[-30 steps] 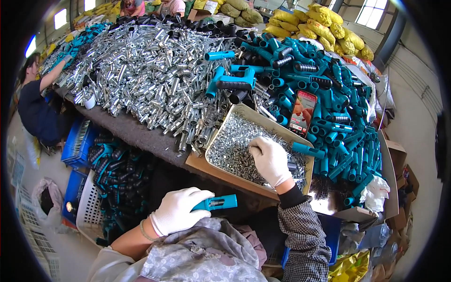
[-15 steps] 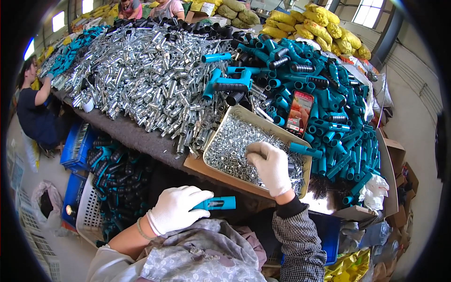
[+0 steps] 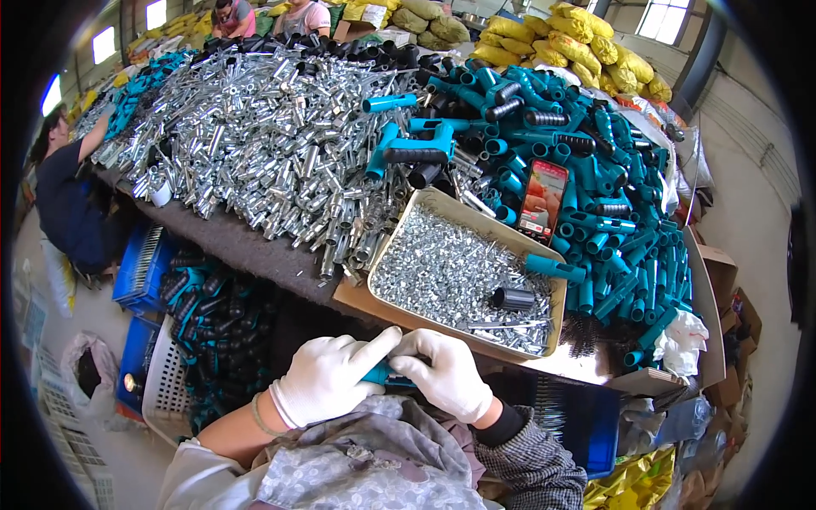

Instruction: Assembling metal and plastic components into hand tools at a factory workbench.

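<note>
My left hand point(image 3: 327, 380), in a white glove, is wrapped round a teal plastic tube-shaped housing point(image 3: 380, 372) close to my lap. Fingers of both hands hide most of the housing. My right hand point(image 3: 446, 371), also gloved in white, is closed with thumb and forefinger together at the housing's right end; whatever it pinches is too small or hidden to make out. Just beyond the hands, a shallow cream tray point(image 3: 393, 240) holds a mass of small metal pieces. A black ribbed cylinder point(image 3: 513, 298) lies on top of them.
Shiny metal tubes point(image 3: 272, 127) are heaped across the table, with teal housings point(image 3: 625, 221) piled right. A phone point(image 3: 542, 200) leans there. Below left stands a white basket point(image 3: 161, 382) of teal-and-black parts. A person in dark clothes point(image 3: 72, 204) works far left; others are behind the heap.
My right hand has left the tray of small metal pieces and come down left to the housing. My left hand stays in place. The person at far left reaches farther over the heap.
</note>
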Motion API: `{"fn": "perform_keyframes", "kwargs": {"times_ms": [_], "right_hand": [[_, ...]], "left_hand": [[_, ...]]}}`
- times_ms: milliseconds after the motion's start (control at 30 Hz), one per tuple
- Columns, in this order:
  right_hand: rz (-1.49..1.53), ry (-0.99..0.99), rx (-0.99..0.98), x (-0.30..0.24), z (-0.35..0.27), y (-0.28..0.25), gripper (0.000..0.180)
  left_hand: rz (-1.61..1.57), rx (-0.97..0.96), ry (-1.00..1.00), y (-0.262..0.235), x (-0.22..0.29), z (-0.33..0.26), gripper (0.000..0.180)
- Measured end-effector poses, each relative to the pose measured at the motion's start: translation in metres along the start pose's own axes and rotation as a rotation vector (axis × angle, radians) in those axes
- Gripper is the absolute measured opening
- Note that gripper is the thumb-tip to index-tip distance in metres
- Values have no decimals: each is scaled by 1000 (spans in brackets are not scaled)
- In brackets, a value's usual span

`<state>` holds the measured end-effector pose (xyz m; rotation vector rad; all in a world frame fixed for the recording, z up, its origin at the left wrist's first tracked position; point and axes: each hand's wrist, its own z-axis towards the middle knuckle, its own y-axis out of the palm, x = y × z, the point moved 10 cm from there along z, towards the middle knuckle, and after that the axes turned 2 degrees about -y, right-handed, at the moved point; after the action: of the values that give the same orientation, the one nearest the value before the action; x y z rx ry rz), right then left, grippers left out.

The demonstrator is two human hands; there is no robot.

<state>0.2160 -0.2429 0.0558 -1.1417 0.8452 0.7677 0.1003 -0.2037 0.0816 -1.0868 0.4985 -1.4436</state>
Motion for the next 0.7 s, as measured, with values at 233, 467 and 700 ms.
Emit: {"fn": "perform_keyframes", "kwargs": {"times_ms": [233, 467, 700], "right_hand": [[5, -1, -34, -3, -8, -9, 14], [-200, -34, -184, -8, -12, 3, 39], [-655, -472, -60, -36, -26, 21, 38]], "left_hand": [[27, -23, 54, -1, 5, 8, 78], [60, -56, 70, 3, 4, 5, 78], [-289, -228, -225, 21, -14, -6, 78]]}}
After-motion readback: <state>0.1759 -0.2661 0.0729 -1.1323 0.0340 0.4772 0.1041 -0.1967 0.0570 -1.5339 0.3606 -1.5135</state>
